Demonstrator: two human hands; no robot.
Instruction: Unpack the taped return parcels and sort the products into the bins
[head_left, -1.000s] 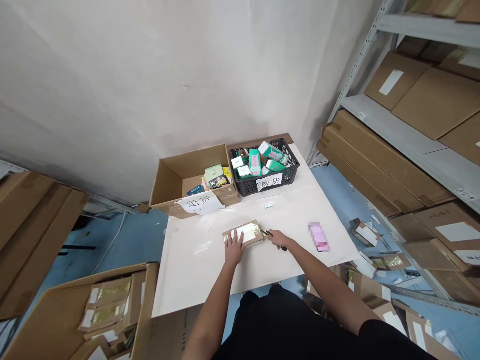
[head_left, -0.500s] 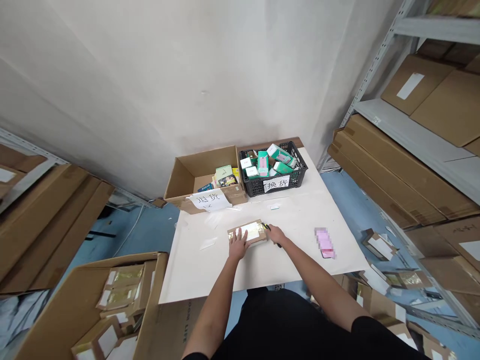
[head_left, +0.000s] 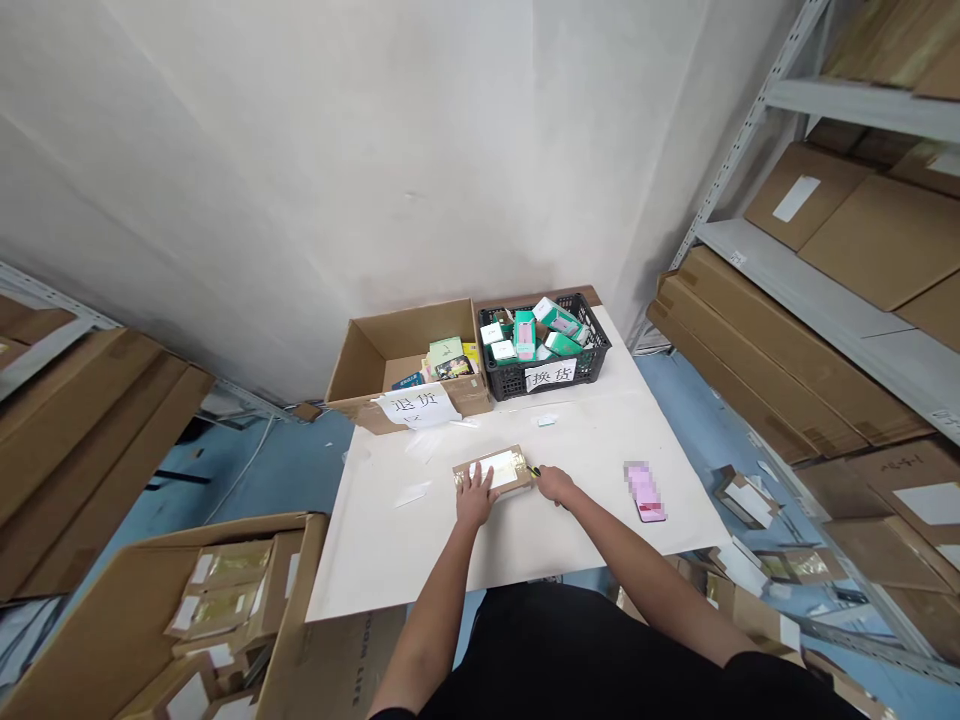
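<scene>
Open carton [head_left: 412, 325] and black basket [head_left: 510, 381] stand beyond the parcel [head_left: 508, 468], left fingers [head_left: 477, 479] spread upon it, right fingers [head_left: 550, 491] closed around a yellow-and-black tool [head_left: 534, 471].

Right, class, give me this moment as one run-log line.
left hand: spread on parcel | right hand: holding black-and-yellow tool at parcel's right end | behind: carton, basket | right: phone

**Left hand [head_left: 475, 497] laid flat, right hand [head_left: 555, 485] clenched**

The left forearm [head_left: 438, 605] is extended upward from the bottom edge, the palm turned down and the fingers [head_left: 478, 474] spread near the centre. The right forearm [head_left: 634, 558] is angled from the lower right towards the centre, its fingers curled into a grip. Both forearms are left bare below black sleeves [head_left: 776, 688].
</scene>
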